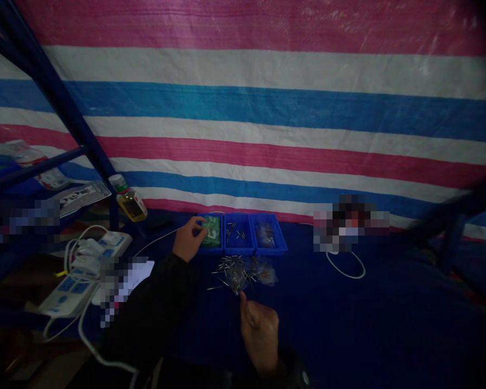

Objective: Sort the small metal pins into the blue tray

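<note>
My left hand [189,237] is at the left blue tray [210,249], its thumb and fingers curved with a gap between them, by the green packets [213,231] inside. Beside it, the middle tray [238,249] holds a few thin metal pins [240,234]. Small clear bags [265,235] lie in the right tray [272,250]. In front of the trays is a loose pile of metal pins and clear plastic bags [238,273]. My right hand [260,329] is just below this pile, one digit pointing up at its edge and the other fingers curled; anything within them is hidden.
A power strip [60,297] with white plugs and cables stands at left. Behind it are a bottle of yellowish liquid [133,204] and a blue metal frame [65,102]. A white cable loop [362,270] lies at right on the dark blue surface [348,329]. Striped sheeting [267,108] hangs behind.
</note>
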Demonstrator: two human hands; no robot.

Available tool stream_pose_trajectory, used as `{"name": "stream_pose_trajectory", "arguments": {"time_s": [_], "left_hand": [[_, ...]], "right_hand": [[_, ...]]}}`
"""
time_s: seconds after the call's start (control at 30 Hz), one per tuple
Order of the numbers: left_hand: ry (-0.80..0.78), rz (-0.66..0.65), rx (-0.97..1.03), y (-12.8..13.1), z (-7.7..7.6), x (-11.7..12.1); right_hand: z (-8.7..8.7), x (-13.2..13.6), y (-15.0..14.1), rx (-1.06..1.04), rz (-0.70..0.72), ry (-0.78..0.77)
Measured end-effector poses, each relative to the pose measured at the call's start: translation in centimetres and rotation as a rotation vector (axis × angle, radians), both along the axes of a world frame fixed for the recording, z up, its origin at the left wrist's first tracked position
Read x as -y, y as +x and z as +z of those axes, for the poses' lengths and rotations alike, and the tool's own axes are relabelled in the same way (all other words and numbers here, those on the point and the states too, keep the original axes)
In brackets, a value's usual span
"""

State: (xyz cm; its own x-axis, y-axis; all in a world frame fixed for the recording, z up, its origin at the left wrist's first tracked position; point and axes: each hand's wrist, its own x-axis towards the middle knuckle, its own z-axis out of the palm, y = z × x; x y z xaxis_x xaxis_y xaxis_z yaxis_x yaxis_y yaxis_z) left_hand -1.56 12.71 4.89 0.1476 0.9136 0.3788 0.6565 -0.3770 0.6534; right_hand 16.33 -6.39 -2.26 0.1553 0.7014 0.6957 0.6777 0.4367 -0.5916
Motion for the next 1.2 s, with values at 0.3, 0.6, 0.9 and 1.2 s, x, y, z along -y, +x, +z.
{"name": "stream_pose_trajectory", "arguments": {"time_s": [0.3, 0.6, 0.9, 1.2], "left_hand": [[0.124, -0.204, -0.352, 1.4, -0.4, 0.1], [0.057, -0.269, -0.447, 1.5, -1.5, -0.7], [0.210, -0.218, -0.359, 1.8, 0.8, 1.6], [0.011, -0.418, -0.483, -2.0, -3.3, 9.6]], "right_hand": [[0.0, 0.3, 2.4, -0.058, -0.187, -0.251], [1.0, -0.3, 4.6, 0.105, -0.226, -0.360], [0.9, 1.0, 4.3, -0.014, -0.115, -0.363], [1.1, 1.1, 4.1, -0.058, -0.055, -0.334]]}}
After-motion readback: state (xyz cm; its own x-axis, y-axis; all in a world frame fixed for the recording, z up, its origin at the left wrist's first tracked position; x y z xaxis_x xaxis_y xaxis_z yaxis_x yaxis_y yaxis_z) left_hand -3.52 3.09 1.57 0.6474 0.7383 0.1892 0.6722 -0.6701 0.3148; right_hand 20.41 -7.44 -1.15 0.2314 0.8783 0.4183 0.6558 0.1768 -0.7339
